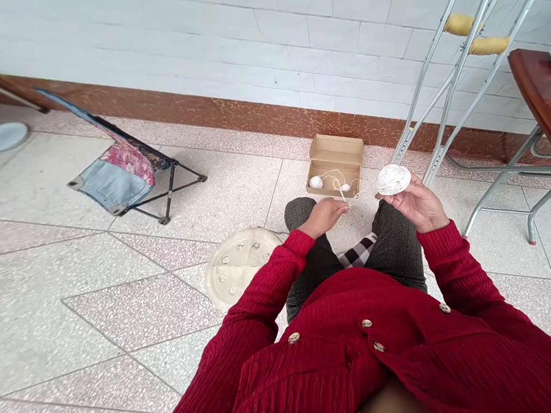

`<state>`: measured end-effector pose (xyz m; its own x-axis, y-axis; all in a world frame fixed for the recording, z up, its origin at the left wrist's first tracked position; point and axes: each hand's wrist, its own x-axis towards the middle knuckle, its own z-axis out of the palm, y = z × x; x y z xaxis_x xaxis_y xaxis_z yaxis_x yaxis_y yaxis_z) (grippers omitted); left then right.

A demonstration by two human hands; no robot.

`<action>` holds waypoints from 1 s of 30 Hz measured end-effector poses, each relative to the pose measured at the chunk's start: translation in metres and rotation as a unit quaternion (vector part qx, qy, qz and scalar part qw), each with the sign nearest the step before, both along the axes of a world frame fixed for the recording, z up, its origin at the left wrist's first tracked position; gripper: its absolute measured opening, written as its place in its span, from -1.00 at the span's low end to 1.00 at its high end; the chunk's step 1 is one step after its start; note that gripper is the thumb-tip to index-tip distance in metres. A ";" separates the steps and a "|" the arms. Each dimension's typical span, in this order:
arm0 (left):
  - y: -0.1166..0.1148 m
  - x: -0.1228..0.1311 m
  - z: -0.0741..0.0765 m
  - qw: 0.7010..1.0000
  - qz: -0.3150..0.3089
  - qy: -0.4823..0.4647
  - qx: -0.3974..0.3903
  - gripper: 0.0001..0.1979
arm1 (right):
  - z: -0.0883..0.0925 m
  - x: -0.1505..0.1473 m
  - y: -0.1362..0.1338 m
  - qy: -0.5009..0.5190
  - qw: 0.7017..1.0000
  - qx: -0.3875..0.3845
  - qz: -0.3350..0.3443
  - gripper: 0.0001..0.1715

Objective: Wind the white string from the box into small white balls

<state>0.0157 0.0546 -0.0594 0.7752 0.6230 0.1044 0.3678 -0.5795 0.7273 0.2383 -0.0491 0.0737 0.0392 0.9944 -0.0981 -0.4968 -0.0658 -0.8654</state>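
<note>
A pale tiled wall (244, 50) runs down to a reddish-brown veined baseboard (229, 106) and a speckled floor (225, 178) in pinkish and whitish panels. A low folding chair (128, 180) stands left; metal crutches (489, 45) rise right, near metal-legged brown furniture (540, 103).

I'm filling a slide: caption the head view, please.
Right hand holds a white yarn ball, left hand pinches a strand near an open cardboard box.

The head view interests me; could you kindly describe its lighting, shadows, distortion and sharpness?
In the head view, soft, even light, with no harsh shadows; also in the head view, wide-angle stretching towards the edges, especially in the floor at left; there too, strands readable on the bright white ball in the right hand.
</note>
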 end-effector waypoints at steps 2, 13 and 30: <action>0.016 -0.005 0.000 0.999 0.038 0.019 0.017 -0.76 | 0.003 0.003 -0.006 0.007 1.000 -0.002 -0.015 -0.49; -0.003 0.058 0.070 0.964 -0.029 -0.220 -0.147 -0.59 | -0.013 -0.014 0.004 0.007 0.999 -0.036 0.001 -0.56; -0.045 0.006 0.058 0.986 -0.080 0.055 -0.136 -0.70 | -0.059 -0.002 0.023 -0.147 0.977 -0.071 -0.134 -0.58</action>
<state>0.0215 0.0093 -0.0011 0.8628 0.4860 -0.1391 0.3728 -0.4260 0.8244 0.2365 -0.0262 0.0150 0.3428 0.9220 -0.1797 -0.2435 -0.0975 -0.9650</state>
